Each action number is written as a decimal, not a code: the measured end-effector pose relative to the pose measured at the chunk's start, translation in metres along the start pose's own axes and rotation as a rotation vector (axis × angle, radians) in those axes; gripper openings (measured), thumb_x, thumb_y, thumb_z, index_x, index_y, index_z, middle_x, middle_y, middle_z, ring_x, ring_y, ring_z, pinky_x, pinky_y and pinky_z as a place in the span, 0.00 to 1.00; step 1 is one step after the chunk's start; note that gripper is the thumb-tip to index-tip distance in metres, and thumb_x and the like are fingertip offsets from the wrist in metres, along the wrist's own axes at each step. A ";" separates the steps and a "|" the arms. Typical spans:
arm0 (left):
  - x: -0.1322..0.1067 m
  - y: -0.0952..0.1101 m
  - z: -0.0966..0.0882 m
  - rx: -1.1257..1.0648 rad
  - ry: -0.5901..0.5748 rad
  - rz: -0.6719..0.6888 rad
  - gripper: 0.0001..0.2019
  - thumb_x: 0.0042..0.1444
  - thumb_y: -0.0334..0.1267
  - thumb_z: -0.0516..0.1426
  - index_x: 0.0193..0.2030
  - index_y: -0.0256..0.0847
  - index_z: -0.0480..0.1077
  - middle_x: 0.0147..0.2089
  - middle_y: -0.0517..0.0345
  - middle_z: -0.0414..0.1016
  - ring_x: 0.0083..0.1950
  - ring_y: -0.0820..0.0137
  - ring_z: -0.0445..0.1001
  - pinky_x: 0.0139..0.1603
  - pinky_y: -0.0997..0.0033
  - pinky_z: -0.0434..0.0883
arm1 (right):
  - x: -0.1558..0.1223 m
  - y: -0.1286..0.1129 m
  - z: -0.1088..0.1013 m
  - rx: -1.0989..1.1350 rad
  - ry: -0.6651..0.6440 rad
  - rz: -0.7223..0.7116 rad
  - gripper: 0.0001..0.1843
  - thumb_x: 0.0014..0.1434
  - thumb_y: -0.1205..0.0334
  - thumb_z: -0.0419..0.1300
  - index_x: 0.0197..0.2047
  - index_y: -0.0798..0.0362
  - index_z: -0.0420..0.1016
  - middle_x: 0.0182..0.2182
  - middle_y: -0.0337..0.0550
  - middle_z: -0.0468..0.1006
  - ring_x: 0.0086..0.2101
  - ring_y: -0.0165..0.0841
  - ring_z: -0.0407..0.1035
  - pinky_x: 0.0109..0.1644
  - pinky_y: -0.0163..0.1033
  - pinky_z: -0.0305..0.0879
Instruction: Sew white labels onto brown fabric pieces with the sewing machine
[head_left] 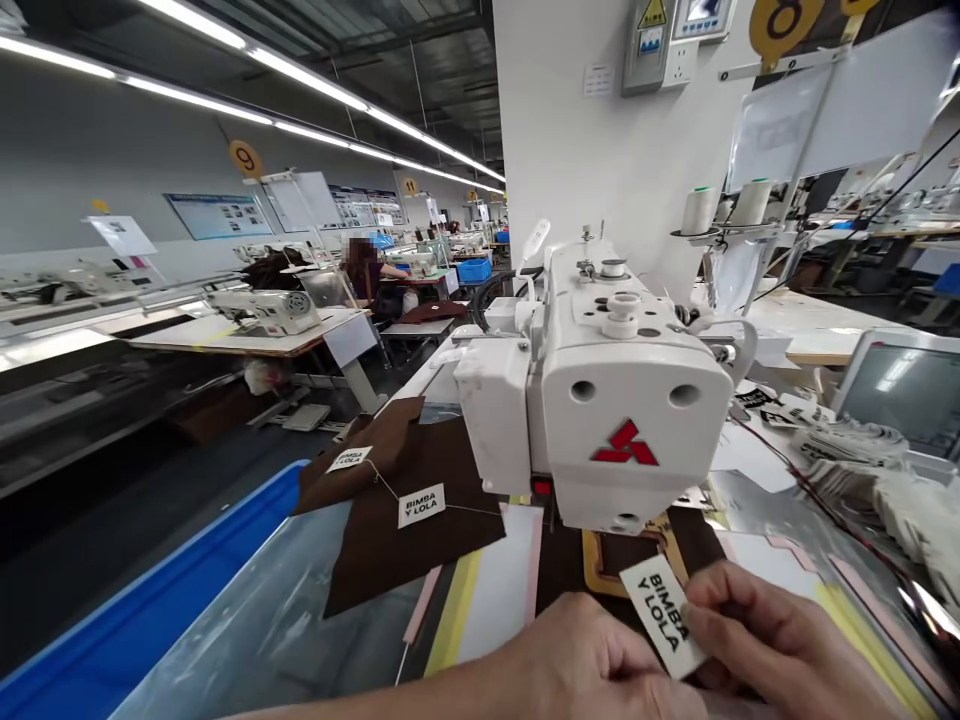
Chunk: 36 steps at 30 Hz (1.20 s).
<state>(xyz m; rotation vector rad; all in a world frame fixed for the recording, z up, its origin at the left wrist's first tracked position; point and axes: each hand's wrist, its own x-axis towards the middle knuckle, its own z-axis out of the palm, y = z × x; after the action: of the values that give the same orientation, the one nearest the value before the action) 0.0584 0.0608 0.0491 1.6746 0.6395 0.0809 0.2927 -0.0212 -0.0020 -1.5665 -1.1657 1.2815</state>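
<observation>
Pinched between the thumb and fingers of my right hand is a white label printed "BIMBA Y LOLA", tilted in front of the sewing machine. My left hand is closed beside it, its curled fingers by the label's lower edge. What those fingers grip is hidden. Just beyond, a yellow frame lies on dark brown fabric under the white sewing machine head. To the left rest more brown pieces, bearing two similar labels joined by thread.
A blue bin stands along the table's left side. Stacks of white labels and a screen sit at the right. Thread cones stand behind. Further off, a person sits among other sewing stations.
</observation>
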 end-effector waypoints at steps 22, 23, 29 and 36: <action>-0.003 -0.025 -0.026 1.150 0.380 0.522 0.14 0.76 0.45 0.55 0.59 0.39 0.72 0.63 0.52 0.79 0.64 0.59 0.75 0.69 0.58 0.67 | 0.089 -0.023 -0.014 -0.819 -0.018 -0.660 0.14 0.64 0.64 0.58 0.27 0.44 0.75 0.24 0.41 0.77 0.29 0.40 0.75 0.38 0.42 0.75; -0.002 -0.026 -0.026 1.155 0.362 0.514 0.16 0.76 0.47 0.56 0.60 0.38 0.72 0.64 0.51 0.78 0.65 0.59 0.74 0.70 0.58 0.66 | 0.090 -0.021 -0.013 -0.838 -0.010 -0.678 0.13 0.64 0.64 0.58 0.28 0.44 0.76 0.24 0.41 0.77 0.30 0.41 0.76 0.37 0.42 0.75; 0.001 -0.027 -0.026 1.116 0.310 0.466 0.21 0.75 0.52 0.57 0.62 0.37 0.70 0.65 0.50 0.76 0.70 0.57 0.70 0.75 0.55 0.59 | 0.084 -0.019 -0.008 -0.939 0.082 -0.721 0.09 0.69 0.63 0.55 0.42 0.45 0.77 0.34 0.45 0.82 0.35 0.42 0.78 0.33 0.42 0.71; -0.001 -0.025 -0.028 0.989 0.281 0.425 0.20 0.74 0.53 0.59 0.62 0.41 0.71 0.65 0.55 0.77 0.69 0.58 0.71 0.75 0.55 0.59 | 0.050 -0.028 0.004 -1.014 0.046 -0.898 0.11 0.77 0.62 0.49 0.45 0.45 0.73 0.40 0.41 0.77 0.40 0.38 0.75 0.40 0.41 0.69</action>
<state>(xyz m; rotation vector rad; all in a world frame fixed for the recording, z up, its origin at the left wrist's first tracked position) 0.0372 0.0868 0.0325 2.7793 0.5452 0.3524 0.2880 0.0346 0.0104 -1.3292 -2.3107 0.0048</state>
